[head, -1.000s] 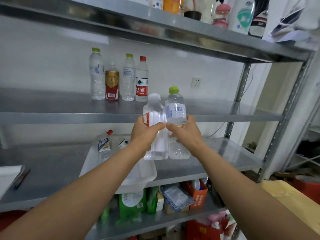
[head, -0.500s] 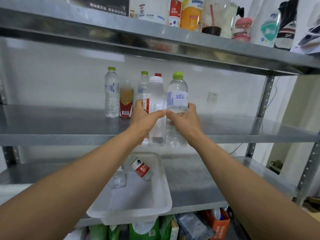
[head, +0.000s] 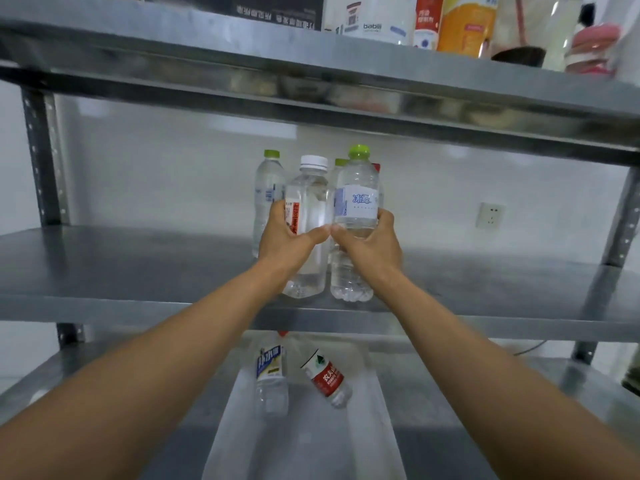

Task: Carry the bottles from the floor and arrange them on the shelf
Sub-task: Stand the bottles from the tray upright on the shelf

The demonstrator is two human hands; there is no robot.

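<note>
My left hand [head: 289,237] grips a clear white-capped bottle [head: 309,209] with a red-and-white label. Beside it my right hand [head: 369,242] grips a clear green-capped bottle [head: 356,199] with a pale blue label. Both bottles stand upright side by side, their bases at the front of the middle metal shelf [head: 138,268]; I cannot tell whether they touch it. Behind them stands a row of bottles, of which a green-capped one [head: 268,192] shows clearly. The others are mostly hidden.
On the lower shelf a white plastic tray [head: 367,445] holds two bottles lying down, one with a blue label [head: 272,372] and one with a red label [head: 325,377]. The upper shelf [head: 346,74] carries containers. A steel post [head: 620,220] and a wall socket [head: 490,215] are at right.
Both hands raised the two bottles from below the middle shelf up to its level and forward over its front part. The view came closer to the shelf.
</note>
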